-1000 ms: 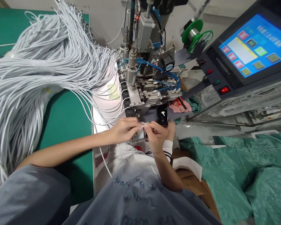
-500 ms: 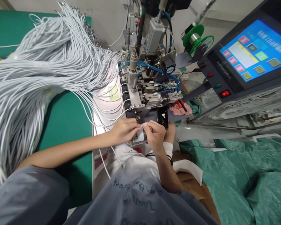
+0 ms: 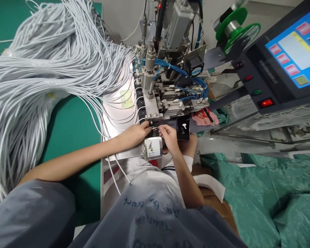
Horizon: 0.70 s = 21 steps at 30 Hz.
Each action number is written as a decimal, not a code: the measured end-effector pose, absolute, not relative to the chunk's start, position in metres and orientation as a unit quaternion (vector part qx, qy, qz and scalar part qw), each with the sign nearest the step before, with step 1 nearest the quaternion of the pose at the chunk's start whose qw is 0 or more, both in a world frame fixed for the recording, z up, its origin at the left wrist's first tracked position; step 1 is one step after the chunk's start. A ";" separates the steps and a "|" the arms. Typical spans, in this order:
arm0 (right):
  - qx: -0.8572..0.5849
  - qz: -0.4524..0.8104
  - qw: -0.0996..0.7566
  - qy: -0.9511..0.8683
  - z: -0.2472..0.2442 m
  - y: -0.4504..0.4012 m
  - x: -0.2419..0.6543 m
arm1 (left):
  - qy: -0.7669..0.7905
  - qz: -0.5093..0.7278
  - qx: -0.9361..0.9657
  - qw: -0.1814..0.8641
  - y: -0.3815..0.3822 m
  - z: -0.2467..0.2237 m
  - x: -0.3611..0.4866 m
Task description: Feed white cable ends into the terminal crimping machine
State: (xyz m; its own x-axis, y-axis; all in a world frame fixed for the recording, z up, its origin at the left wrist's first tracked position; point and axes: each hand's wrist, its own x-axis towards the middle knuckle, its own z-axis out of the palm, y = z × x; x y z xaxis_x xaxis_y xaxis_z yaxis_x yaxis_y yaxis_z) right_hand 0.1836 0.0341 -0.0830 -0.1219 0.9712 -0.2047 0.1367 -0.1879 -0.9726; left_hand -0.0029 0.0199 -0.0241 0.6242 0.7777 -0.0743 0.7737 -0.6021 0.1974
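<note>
My left hand (image 3: 139, 133) is closed in a pinch on a thin white cable (image 3: 154, 128) at the front end of the machine's metal fixture (image 3: 150, 106). Facing it, my right hand (image 3: 169, 137) pinches the cable's tip between thumb and fingertips. The tip itself is too small to make out. Just below both hands is a metal housing with a white warning label (image 3: 155, 147). Several white cables curve from the left into a row of black holders (image 3: 142, 103) along the fixture's side.
A large heap of white cables (image 3: 54, 74) covers much of the green table (image 3: 74, 134). Right of my hands lies a phone (image 3: 183, 129), with a pink cloth (image 3: 205, 117) beyond. A green spool (image 3: 232, 29) and a control screen (image 3: 297, 51) stand at upper right.
Both hands have moved forward, toward the fixture, with the cable between them. The labelled housing is now uncovered. My view has shifted slightly, putting the screen farther right.
</note>
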 end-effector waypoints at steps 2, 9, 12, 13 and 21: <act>-0.538 0.561 0.386 -0.497 -0.083 0.036 0.180 | 0.423 0.004 0.900 0.102 0.021 -0.026 -0.004; -0.540 0.577 0.367 -0.490 -0.080 0.038 0.178 | 0.395 0.043 0.914 0.087 0.023 -0.035 -0.008; -0.537 0.584 0.363 -0.489 -0.079 0.038 0.179 | 0.379 0.031 0.922 0.068 0.024 -0.036 -0.008; -0.536 0.585 0.361 -0.490 -0.079 0.038 0.180 | 0.376 0.025 0.924 0.063 0.024 -0.036 -0.007; -0.535 0.590 0.361 -0.485 -0.078 0.043 0.180 | 0.368 0.005 0.928 0.054 0.025 -0.033 -0.006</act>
